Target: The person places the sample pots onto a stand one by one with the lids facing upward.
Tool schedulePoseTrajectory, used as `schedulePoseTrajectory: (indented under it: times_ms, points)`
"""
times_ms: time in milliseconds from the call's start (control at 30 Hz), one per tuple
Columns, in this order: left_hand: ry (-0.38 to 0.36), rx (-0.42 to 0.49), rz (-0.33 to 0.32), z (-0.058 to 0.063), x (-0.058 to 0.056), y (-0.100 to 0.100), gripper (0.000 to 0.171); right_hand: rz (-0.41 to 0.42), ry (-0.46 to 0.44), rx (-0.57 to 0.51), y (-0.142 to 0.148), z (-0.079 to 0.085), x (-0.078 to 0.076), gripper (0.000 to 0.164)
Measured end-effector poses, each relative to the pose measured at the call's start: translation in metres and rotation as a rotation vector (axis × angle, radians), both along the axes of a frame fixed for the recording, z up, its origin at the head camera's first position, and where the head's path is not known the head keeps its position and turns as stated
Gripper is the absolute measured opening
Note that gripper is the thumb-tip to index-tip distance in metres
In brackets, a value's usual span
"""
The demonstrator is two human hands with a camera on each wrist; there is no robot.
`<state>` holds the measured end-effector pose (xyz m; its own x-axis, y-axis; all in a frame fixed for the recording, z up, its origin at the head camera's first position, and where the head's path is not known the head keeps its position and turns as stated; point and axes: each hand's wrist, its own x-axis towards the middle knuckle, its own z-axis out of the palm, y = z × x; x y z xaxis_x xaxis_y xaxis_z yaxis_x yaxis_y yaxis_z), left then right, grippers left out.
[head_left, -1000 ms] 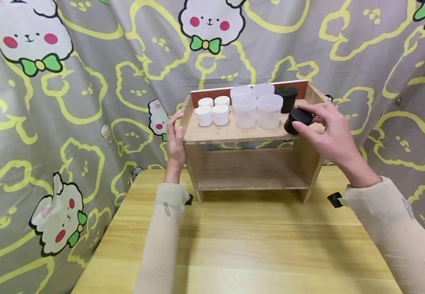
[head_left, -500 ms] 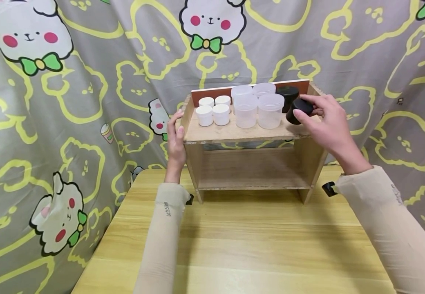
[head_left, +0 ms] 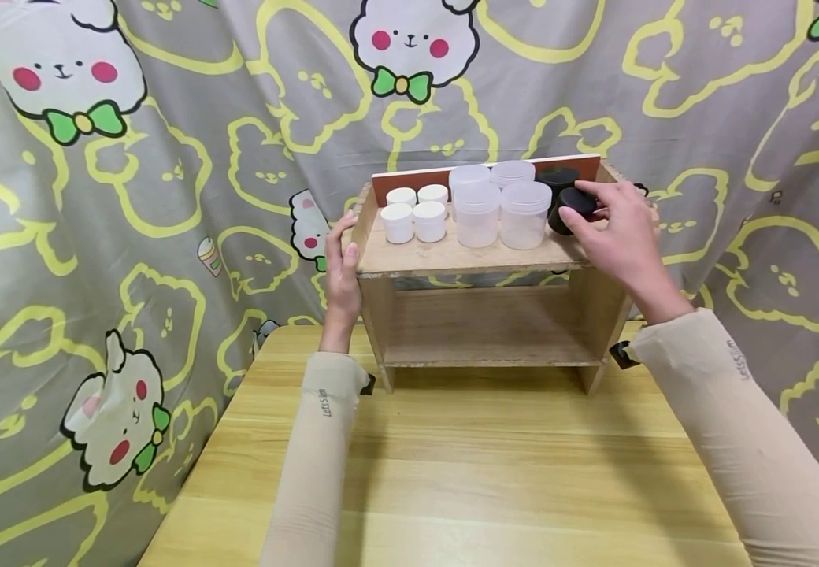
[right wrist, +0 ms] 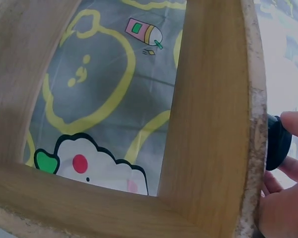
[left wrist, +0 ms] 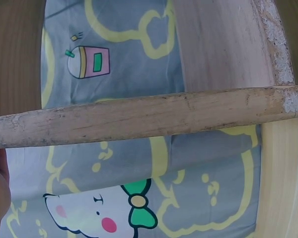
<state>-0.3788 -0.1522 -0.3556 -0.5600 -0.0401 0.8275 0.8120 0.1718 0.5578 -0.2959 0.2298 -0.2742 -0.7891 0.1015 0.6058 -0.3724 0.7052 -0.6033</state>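
In the head view, my right hand (head_left: 622, 232) pinches a small black lidded jar (head_left: 577, 203) between thumb and fingers. This jar is at the right end of a small wooden shelf's (head_left: 452, 260) top board, in front of another black jar (head_left: 557, 178) that is partly hidden. In the right wrist view, the gripped black jar (right wrist: 277, 143) shows only in part, past the board's edge. My left hand (head_left: 341, 276) rests its fingers and thumb against the shelf's outer left side; in the left wrist view, one fingertip (left wrist: 1, 161) touches the side panel.
Several frosted clear jars (head_left: 476, 216) stand mid-board, with several small white jars (head_left: 398, 224) to their left. A reddish strip (head_left: 409, 183) backs the board. A lower shelf (head_left: 487, 323) lies beneath. The shelf stands on a wooden table (head_left: 487, 472) before a patterned curtain (head_left: 239, 157).
My right hand has moved the black jar back and slightly right, close to the other black jar. The left hand stays at the shelf's side.
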Motion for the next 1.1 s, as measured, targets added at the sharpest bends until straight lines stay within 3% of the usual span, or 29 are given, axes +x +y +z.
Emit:
schedulePoseTrajectory:
  times_ms: [1100]
  points:
    - [-0.007,-0.011,0.046,0.001,-0.002,0.003,0.050,-0.018,-0.028,0.076,-0.003,-0.006,-0.015,0.056]
